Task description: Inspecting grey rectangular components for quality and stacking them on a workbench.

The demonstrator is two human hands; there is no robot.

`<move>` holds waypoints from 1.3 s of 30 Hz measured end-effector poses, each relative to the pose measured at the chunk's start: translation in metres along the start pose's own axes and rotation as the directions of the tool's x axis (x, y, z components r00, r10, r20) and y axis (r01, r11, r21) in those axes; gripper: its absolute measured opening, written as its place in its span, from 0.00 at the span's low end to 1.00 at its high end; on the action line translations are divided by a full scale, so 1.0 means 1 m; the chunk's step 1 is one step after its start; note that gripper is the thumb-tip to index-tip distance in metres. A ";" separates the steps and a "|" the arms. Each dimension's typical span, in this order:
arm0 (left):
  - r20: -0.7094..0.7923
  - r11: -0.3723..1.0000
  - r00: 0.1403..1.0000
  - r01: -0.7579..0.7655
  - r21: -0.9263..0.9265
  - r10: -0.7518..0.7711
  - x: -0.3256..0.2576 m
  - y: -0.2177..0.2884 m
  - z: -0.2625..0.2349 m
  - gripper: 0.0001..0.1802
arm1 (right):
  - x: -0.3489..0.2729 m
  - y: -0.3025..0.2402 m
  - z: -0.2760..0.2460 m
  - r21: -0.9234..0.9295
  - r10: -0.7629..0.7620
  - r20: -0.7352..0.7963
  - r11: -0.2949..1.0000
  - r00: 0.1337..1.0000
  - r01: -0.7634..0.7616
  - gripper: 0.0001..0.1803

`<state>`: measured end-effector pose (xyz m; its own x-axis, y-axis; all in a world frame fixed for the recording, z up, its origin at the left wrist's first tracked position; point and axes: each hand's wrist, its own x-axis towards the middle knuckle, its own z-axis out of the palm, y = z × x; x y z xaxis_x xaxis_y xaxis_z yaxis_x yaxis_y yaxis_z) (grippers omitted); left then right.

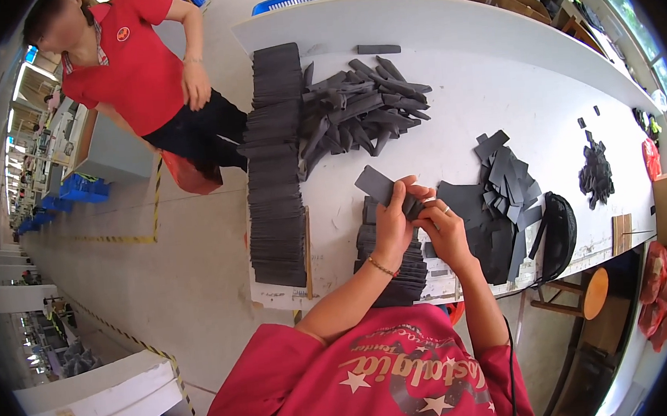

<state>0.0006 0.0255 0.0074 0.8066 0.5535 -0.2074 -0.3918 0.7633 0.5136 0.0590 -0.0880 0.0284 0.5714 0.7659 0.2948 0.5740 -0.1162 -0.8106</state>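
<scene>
A flat, dark grey rectangular piece of sheet material (373, 183) is held up over the near part of the table. My left hand (391, 225) grips it, thumb on top, with its free end sticking out to the upper left. At the other end my right hand (445, 237) pinches dark material, and its fingertips meet those of the left. The fingers partly hide what lies between them. Just under my hands runs a stack of similar dark pieces (409, 278), partly covered by my wrists. To the right lies a loose heap of flat dark pieces (508, 180).
Along the white table's (451, 115) left side stands a long, tight row of dark pieces (275, 166). A jumbled pile of folded pieces (365, 109) adjoins it. A black mesh bag (561, 231) and small dark bits (596, 174) lie right. A person in red (134, 63) stands left.
</scene>
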 end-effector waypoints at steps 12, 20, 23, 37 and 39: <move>0.039 0.996 0.998 -0.046 -0.082 0.049 0.012 0.015 0.004 0.21 | -0.023 0.009 0.016 0.827 0.712 -0.119 0.457 0.692 -0.328 0.05; 0.009 0.994 0.999 -0.035 -0.105 0.036 0.017 0.036 0.003 0.21 | 0.002 -0.004 0.012 0.583 0.555 -0.220 0.734 0.802 -0.348 0.07; -0.066 0.993 0.994 -0.094 -0.067 0.089 0.023 0.042 -0.013 0.18 | -0.007 0.002 0.015 0.444 0.462 -0.284 0.840 0.840 -0.311 0.05; -0.058 0.994 0.993 -0.107 -0.032 0.105 0.021 0.043 -0.026 0.13 | -0.003 0.001 0.017 0.411 0.471 -0.247 0.842 0.847 -0.349 0.05; -0.104 0.994 0.991 -0.092 -0.056 0.085 0.025 0.041 -0.032 0.12 | 0.000 0.008 0.016 0.433 0.498 -0.203 0.818 0.843 -0.378 0.05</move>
<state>-0.0093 0.0814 -0.0033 0.7197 0.6484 -0.2483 -0.4880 0.7268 0.4833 0.0547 -0.0792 0.0137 0.8867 0.4594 -0.0520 -0.0009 -0.1108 -0.9938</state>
